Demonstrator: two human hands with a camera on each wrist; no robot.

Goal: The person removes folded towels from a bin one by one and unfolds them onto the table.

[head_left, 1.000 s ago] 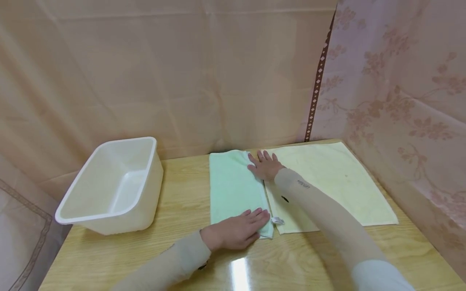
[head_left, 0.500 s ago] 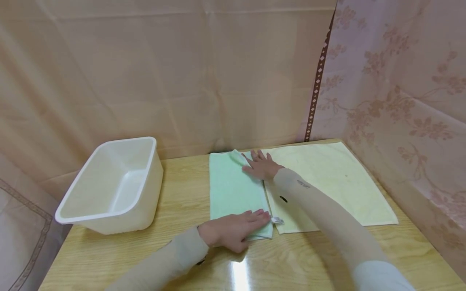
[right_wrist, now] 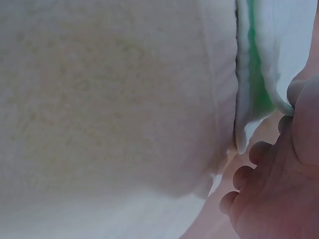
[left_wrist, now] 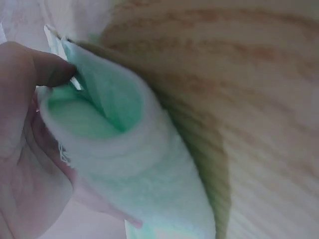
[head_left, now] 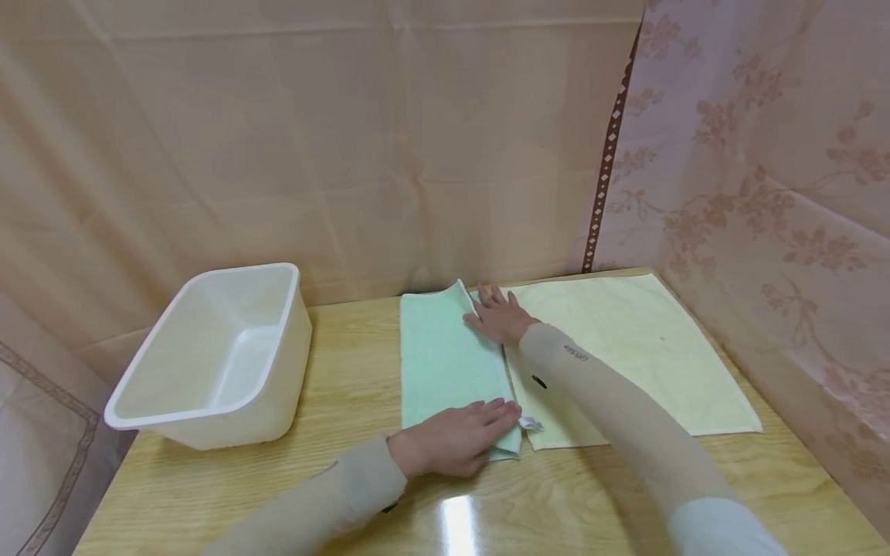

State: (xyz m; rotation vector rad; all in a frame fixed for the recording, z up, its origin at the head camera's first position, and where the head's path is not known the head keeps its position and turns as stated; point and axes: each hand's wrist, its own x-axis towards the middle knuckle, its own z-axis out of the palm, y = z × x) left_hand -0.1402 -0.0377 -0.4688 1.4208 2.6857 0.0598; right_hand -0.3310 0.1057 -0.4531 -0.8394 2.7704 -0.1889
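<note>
A mint-green towel lies folded on the table, its far right corner standing up in a peak. My left hand rests on its near end with fingers straight, pointing right. In the left wrist view, the thumb is at the edges of the folded green layers, which gape in a loop. My right hand touches the towel's far right edge, fingers straight and spread. The right thumb is against the raised edge of the upper layer in the right wrist view. A white tag pokes out beside the left fingertips.
A pale yellow towel lies flat to the right, alongside the green one. At the left of the wooden table stands a white plastic basin. A beige curtain hangs behind, and a floral curtain borders the right.
The right hand has shifted slightly left, and the green towel's far right corner has risen into a peak. The left hand lifted a little at the thumb, then settled nearly in place.
</note>
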